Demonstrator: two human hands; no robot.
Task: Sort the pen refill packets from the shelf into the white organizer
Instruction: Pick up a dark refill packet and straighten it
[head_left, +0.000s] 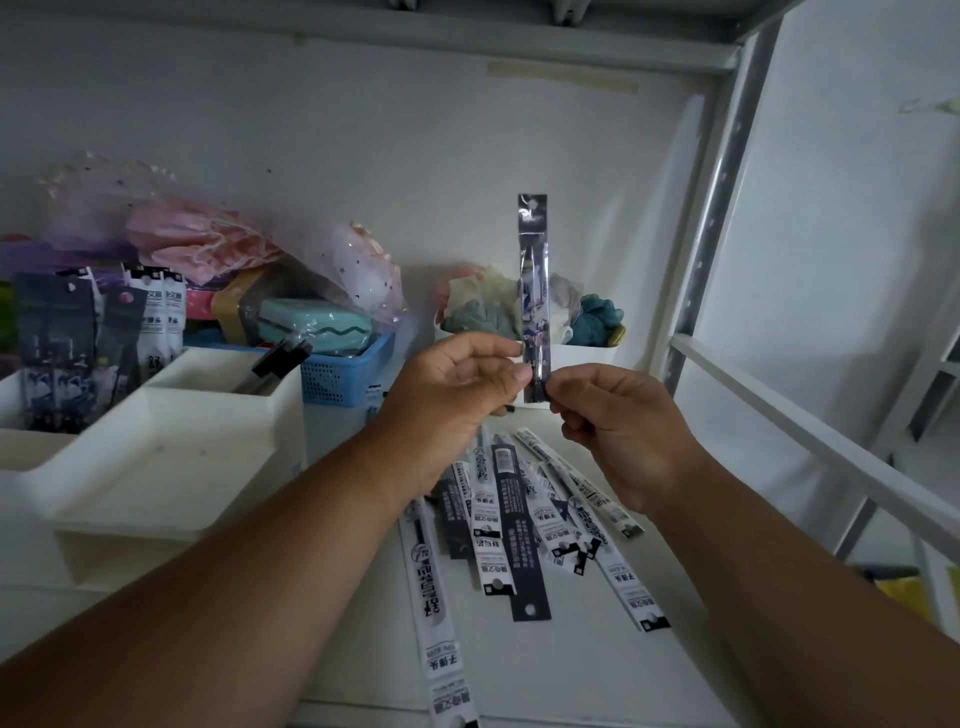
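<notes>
Packet (534, 291) in hand: one narrow dark refill packet held upright above the shelf, hang-hole end up, lower end pinched from both sides. Left hand (457, 384) pinches its left edge between thumb and forefinger, other fingers curled; right hand (618, 421) pinches the bottom right edge the same way. Judged step: checking which type it is before it goes to the white organizer (156, 467) at left. To do it well, the person should keep one pinch near the bottom, let the other hand go, and slide the packet in upright beside matching dark packets in the rear-left compartment (57, 338), where dark and white ones already stand; the front compartment looks bare. Thin film is floppy, so gripping low and guiding the tip avoids a bend. Loose pile of packets (524, 525) lies fanned on the shelf surface (727, 649) below the hands, white and dark mixed, so plenty is left to sort. Writing: printing on the held packet is too small and glossy to read; pile packets carry Chinese characters and barcodes, seen upside down, none legible with confidence. Blue basket (353, 374) sits behind the organizer, and a small white tub of cloth bits (587, 358) behind the held packet.
</notes>
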